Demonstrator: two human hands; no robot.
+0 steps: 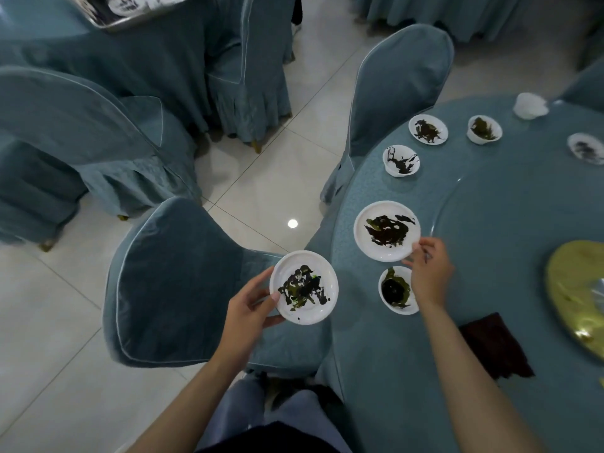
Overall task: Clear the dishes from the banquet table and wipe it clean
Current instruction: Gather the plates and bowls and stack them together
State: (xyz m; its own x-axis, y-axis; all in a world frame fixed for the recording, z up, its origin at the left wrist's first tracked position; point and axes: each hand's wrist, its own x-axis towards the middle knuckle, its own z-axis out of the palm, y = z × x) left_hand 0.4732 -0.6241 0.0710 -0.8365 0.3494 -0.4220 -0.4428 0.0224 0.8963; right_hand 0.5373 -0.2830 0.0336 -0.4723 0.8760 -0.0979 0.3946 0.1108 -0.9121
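A person clearing a banquet counter [490, 223] holds a soiled plate [304, 287] in the left hand [248, 305], thumb over the rim and fingers beneath, out past the counter's left edge above a covered chair [170, 282]. The right hand [429, 273], fingers loosely curled, meets the rim of a second dirty plate [387, 230] near that edge; whether it has a grip cannot be told. A tilt while stacking could drop dark scraps on the chair, and the wrist could knock the bowl [395, 291] beneath it.

Gold platter [570, 289], far plate [586, 148]: cut by rt edge.
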